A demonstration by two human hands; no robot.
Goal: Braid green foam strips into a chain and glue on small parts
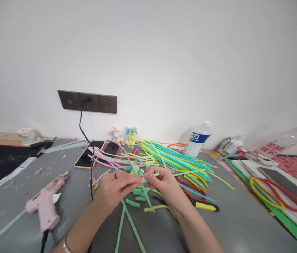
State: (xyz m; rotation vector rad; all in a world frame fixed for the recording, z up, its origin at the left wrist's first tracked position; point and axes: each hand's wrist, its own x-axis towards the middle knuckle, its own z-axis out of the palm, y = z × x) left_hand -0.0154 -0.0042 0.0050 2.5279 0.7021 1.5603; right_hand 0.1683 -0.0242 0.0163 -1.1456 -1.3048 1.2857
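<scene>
Both hands pinched, fingertips nearly meeting over the table middle. Right hand [165, 182]: thumb and index closed on short green piece [156, 174], end poking out past fingers. Left hand [114, 189]: fingers together, tips pressed at the piece's other end; no gap seen. Exact finger overlap hidden.

Right under the hands: cut green bits [132, 203], long green stem [146, 196] slanting down; can't tell if it's gripped too. Two long green stems [120, 228] run toward near edge, between forearms.

Crowding: yellow-black cutter [206, 206] just beside right wrist, red-handled scissors [197, 192] beyond it, partly under stem bundle [169, 158]. Black cable [92, 175] passes close by left hand. Pink glue gun [44, 203] further left, nozzle angled away from person.

Room: gray table [232, 225] surface shows widest near right, up to green sheet [282, 218] along right side; narrower strip between glue gun and left forearm. Far side tight: two phones [87, 156], two small figures [131, 137], tilted bottle [197, 140], then wall [153, 70].
</scene>
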